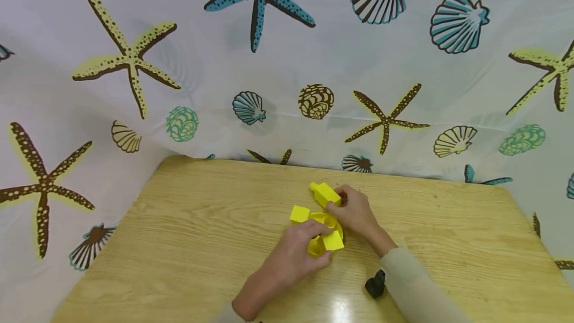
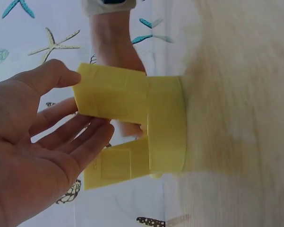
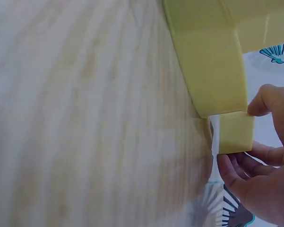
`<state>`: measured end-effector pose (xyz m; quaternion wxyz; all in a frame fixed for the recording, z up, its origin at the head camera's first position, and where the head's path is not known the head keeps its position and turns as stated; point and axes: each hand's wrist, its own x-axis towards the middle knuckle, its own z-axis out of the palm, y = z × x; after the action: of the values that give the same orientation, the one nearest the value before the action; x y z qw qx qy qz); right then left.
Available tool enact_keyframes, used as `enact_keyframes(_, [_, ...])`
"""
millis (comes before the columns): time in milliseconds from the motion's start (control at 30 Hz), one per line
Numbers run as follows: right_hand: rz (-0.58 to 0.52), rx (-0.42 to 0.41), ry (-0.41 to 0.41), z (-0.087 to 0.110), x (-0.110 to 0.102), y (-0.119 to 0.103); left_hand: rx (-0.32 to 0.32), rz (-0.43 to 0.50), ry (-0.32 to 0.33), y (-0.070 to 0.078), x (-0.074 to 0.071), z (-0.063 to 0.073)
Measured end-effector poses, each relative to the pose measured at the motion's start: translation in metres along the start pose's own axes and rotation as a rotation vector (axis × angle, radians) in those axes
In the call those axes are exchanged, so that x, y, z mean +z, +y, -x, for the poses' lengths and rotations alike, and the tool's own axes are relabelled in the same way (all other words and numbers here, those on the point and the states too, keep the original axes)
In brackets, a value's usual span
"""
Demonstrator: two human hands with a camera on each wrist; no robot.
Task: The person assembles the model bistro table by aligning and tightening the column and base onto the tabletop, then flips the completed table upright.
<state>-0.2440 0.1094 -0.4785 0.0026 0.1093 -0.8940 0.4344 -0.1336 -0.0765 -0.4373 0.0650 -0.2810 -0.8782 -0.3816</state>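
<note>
A round yellow plastic base (image 2: pixel 167 125) rests on the wooden table, with yellow blocks standing up from its rim. My left hand (image 1: pixel 291 250) pinches one upright block (image 2: pixel 111 92) between thumb and fingers, on the near side of the base. Another upright block (image 1: pixel 299 214) stands on the base's left side, untouched by either hand. At the far side, my right hand (image 1: pixel 354 211) grips the end of a separate yellow block (image 1: pixel 327 195) with a round knob at its other end. In the right wrist view this block's square end (image 3: pixel 236 132) appears right beside the base's wall.
A small black object (image 1: pixel 375 284) lies on the table (image 1: pixel 202 243) next to the right sleeve (image 1: pixel 417 283). A white cloth (image 1: pixel 287 74) printed with starfish and shells hangs along the table's back and sides.
</note>
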Motion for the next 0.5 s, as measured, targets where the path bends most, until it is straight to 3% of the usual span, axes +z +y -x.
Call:
enact_keyframes(167, [-0.088, 0.027, 0.059, 0.007, -0.007, 0.007, -0.03, 0.14, -0.084, -0.007, -0.01, -0.001])
enact_keyframes(500, [-0.243, -0.02, 0.205, 0.018, -0.027, 0.008, -0.111, 0.352, -0.142, -0.022, -0.019, 0.001])
